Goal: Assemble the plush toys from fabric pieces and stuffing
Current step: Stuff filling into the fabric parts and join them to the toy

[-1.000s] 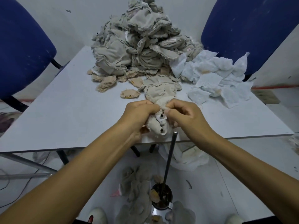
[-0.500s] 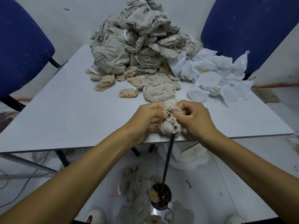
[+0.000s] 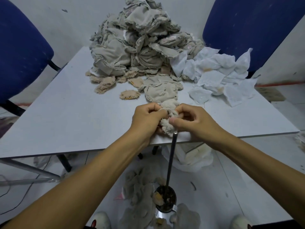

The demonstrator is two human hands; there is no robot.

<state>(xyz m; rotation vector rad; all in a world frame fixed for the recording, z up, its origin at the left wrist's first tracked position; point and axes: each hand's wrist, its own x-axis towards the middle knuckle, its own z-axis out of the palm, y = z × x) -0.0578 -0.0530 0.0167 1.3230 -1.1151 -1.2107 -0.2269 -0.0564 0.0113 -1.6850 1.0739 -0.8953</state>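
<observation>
Beige fuzzy plush piece (image 3: 168, 125), one, at the table's (image 3: 66, 116) near edge, above one upright dark metal rod (image 3: 170, 160). One frayed grey-beige fabric heap (image 3: 137, 47); white rectangular pouches (image 3: 212, 78) beside it, number unclear. Left hand (image 3: 147, 119) and right hand (image 3: 193, 120): fingers curled, pinching the plush between them.

1. Fabric heap (image 3: 137, 45) at far centre of desk (image 3: 66, 116); paper-like pieces (image 3: 219, 78) to its right.
2. Small fabric pieces (image 3: 129, 94) lie before the heap.
3. Both hands, left (image 3: 148, 119) and right (image 3: 191, 121), at near desk edge, plush piece (image 3: 168, 118) between them.
4. Rod (image 3: 170, 162) rises from a pot (image 3: 165, 199) on the floor, below the hands.
5. Chairs behind: left (image 3: 21, 52), right (image 3: 252, 25).
</observation>
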